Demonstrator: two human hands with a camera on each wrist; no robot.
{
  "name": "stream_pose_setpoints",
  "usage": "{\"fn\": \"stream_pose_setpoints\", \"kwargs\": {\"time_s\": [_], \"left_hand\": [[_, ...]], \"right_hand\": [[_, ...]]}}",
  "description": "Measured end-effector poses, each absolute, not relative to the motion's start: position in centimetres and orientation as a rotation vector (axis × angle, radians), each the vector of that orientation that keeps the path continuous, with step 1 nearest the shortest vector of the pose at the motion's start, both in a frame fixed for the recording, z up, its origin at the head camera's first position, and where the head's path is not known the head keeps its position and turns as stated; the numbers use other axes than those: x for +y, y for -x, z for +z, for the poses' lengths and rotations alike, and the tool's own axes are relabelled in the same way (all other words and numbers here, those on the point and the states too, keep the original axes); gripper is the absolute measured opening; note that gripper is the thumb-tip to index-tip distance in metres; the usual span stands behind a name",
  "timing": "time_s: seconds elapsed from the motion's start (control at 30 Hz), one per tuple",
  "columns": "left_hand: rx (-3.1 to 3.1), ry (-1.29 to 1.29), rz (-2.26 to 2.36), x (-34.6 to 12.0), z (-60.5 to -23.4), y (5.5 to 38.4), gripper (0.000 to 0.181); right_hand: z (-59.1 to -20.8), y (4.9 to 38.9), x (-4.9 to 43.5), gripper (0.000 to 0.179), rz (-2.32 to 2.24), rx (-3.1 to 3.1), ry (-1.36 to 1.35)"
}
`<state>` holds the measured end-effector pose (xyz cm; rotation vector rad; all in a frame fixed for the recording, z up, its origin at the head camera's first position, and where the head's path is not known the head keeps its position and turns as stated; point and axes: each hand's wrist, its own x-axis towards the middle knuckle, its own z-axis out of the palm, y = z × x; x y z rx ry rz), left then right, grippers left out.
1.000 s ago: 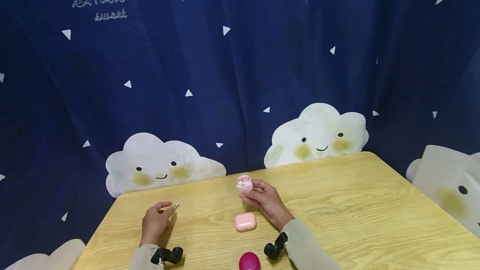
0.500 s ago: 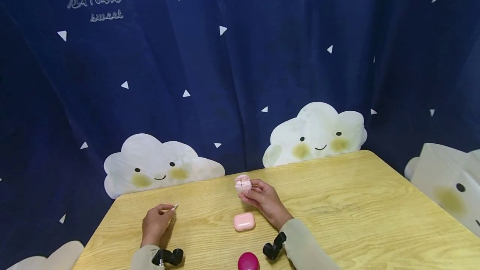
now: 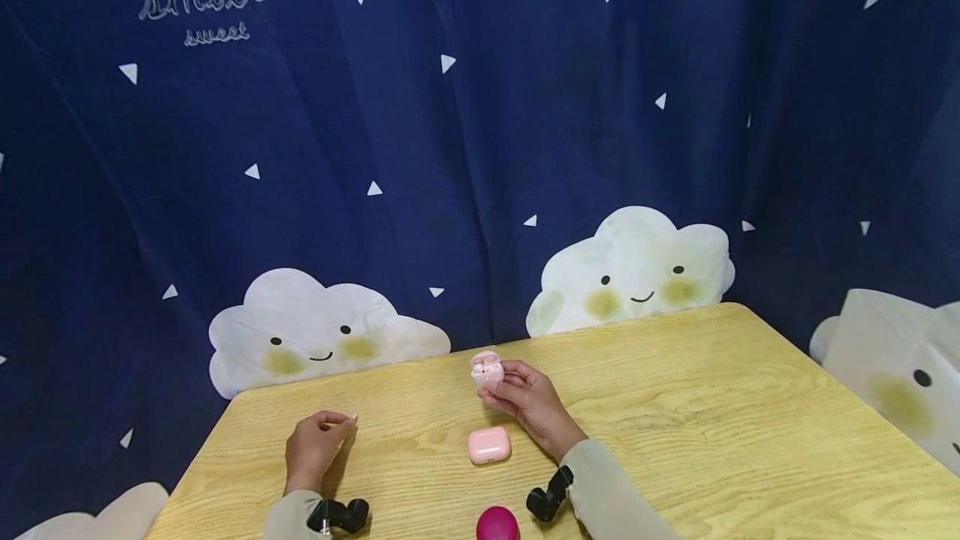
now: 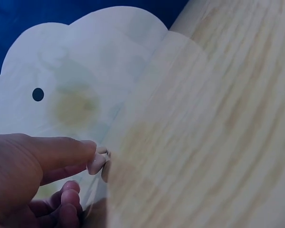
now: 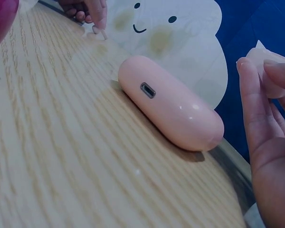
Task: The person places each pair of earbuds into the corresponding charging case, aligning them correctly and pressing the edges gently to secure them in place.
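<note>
Between thumb and fingertips, my left hand (image 3: 315,450) pinches a small pale earbud (image 4: 96,164) over the left part of the table; the fingers hide part of it. My right hand (image 3: 534,408) holds a small light pink earbud case (image 3: 487,373) near the table's far edge, its lid raised. What sits inside that case is too small to tell. A second pink earbud case (image 3: 489,446), with its lid down, lies on the table between the hands. In the right wrist view, its charging port (image 5: 147,90) faces the camera.
A round magenta object (image 3: 497,523) stands at the near edge of view, partly cut off. The wooden table (image 3: 675,407) ends at a dark blue curtain (image 3: 480,148) printed with clouds. Black wrist cameras sit on both sleeves.
The earbud in my left hand has turned, so less of it shows past the fingertips. My right hand and the raised-lid case stay nearly still. The head view shifts slightly.
</note>
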<state>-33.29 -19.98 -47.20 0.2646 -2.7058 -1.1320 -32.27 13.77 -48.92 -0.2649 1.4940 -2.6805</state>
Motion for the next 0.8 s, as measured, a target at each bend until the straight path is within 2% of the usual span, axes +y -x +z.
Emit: {"fn": "stream_pose_setpoints", "kwargs": {"time_s": [0.5, 0.8], "left_hand": [[-2.781, -0.149, -1.079, -19.7, -47.18, 33.29, 0.018], [-2.867, -0.11, -1.021, -19.72, -46.93, 33.46, 0.02]], "right_hand": [[-49.14, 32.17, 14.0, 0.04, -2.678, 1.518, 0.274], [-49.08, 32.24, 13.95, 0.041, -2.675, 1.534, 0.28]]}}
